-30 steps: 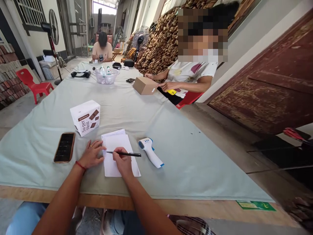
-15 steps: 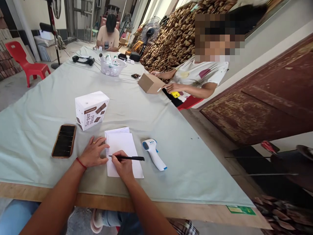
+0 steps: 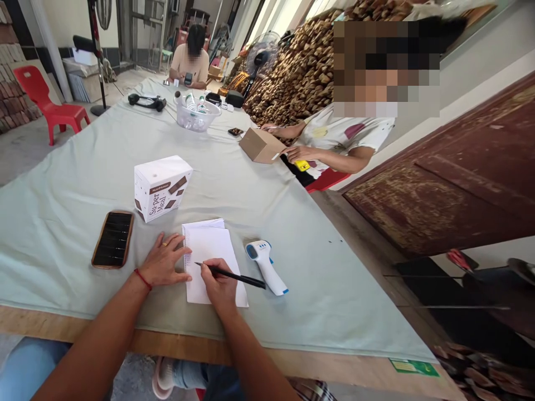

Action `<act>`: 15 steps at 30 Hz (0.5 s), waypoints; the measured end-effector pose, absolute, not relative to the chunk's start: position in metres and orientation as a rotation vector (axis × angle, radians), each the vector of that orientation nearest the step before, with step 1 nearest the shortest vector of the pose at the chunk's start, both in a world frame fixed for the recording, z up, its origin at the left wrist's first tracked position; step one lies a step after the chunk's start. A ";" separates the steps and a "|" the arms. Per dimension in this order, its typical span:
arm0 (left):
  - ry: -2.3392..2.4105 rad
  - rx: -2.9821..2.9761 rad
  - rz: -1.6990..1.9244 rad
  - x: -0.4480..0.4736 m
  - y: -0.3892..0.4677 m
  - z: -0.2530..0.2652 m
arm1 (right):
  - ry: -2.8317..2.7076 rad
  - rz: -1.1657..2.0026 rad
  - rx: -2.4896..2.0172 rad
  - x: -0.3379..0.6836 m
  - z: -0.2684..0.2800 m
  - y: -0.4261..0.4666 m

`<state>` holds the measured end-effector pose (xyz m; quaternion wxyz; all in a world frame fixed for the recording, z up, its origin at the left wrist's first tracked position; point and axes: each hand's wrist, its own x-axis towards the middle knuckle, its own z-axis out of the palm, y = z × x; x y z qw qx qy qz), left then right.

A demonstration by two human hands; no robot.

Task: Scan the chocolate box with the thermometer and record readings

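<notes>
A white notepad (image 3: 209, 242) lies in front of me, faint marks running down its left edge. Flat on the table and the pad's left edge rests my left hand (image 3: 167, 260), fingers spread, a ring and a red cord on it. My right hand (image 3: 220, 283) pinches a black pen (image 3: 238, 274), its tip at the page and its barrel pointing right. Right of the pad lies a white and blue infrared thermometer (image 3: 266, 267). A phone (image 3: 112, 239) in a brown case is left of my left hand. Behind the pad stands a white "Su-per Meal" box (image 3: 163, 189).
Farther back are a clear plastic basin (image 3: 196, 120) with bottles and a black device (image 3: 146, 102). At right a person (image 3: 334, 133) handles a cardboard box (image 3: 261, 146); another person (image 3: 189, 61) sits at the far end. A red chair (image 3: 50, 106) stands at left.
My right hand has shifted slightly right, and the pen has swung so that its back end points lower right. My left hand stays on the pad's edge. The view has shifted a little.
</notes>
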<state>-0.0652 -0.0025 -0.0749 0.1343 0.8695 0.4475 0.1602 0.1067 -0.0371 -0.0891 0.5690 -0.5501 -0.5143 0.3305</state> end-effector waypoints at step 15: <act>1.366 2.566 0.478 -0.061 -0.005 -0.074 | -1.288 0.943 -1.327 0.103 -0.087 -0.034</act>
